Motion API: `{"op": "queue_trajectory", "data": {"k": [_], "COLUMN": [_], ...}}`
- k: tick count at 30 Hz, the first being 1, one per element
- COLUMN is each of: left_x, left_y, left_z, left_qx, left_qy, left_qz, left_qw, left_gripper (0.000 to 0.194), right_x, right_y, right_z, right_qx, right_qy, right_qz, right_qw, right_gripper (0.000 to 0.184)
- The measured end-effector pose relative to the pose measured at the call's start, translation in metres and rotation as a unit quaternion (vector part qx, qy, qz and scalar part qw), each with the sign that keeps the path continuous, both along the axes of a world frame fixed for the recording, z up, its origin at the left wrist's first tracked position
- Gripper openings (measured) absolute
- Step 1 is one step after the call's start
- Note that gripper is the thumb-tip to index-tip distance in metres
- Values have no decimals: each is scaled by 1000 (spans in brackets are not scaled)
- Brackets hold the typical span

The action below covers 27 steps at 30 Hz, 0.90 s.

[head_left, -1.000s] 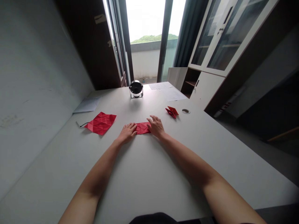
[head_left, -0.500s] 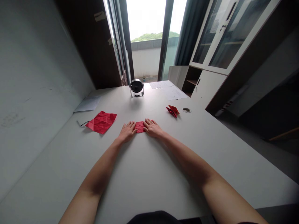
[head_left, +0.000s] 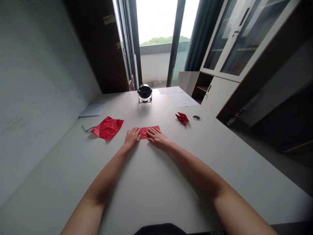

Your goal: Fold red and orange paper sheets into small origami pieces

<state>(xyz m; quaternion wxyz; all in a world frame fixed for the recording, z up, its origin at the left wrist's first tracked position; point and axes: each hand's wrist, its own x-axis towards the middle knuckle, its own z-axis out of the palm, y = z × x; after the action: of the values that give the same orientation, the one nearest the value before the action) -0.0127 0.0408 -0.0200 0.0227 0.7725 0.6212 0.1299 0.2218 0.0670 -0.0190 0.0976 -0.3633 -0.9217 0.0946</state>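
A folded strip of red paper [head_left: 144, 132] lies flat on the white table, showing crease lines. On its left end rests my left hand [head_left: 132, 137], fingers stretched out and flat. My right hand [head_left: 157, 137] lies over the lower right part of the strip, fingers extended and pressing on it. Part of the paper is covered by both hands. To the left is a creased red sheet [head_left: 107, 128], opened out, with a thin dark cord at its left corner. Two small folded red pieces [head_left: 182, 118] sit to the right, beyond my right hand.
A round black device on a silver stand [head_left: 144, 93] is at the far side of the table. White papers [head_left: 182, 98] lie at the back right, another paper stack [head_left: 93, 108] by the left wall. A round cable hole [head_left: 197, 117] is at the right.
My right hand came down flat onto the strip and slid left and toward me along it, so its upper right edge shows. My left hand stays on the left end.
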Motion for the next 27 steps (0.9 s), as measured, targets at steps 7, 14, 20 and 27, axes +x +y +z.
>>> {"op": "queue_trajectory", "data": {"k": [7,14,20,27], "left_x": [15,-5,-15,-9], "left_y": [-3,2,2,2], "left_z": [0,-8,-10,-9], "left_qx": [-39,-81,-79,-72], "left_qy": [12,3,-14,5], "left_qz": [-115,13,57,55], "left_qw": [992,997,995,996], "left_gripper": [60,72,69,68], "right_x": [3,2,10,-5], "right_y": [4,5,11,-5], "right_z": [-3,-5,-4,6], "right_qx": [-1,-17,-13,26], "right_qy": [0,-16,-24,6], "right_qz": [-11,-75,-167,-1], "right_qw": [1000,997,986,1000], "right_gripper": [62,69,70,57]}}
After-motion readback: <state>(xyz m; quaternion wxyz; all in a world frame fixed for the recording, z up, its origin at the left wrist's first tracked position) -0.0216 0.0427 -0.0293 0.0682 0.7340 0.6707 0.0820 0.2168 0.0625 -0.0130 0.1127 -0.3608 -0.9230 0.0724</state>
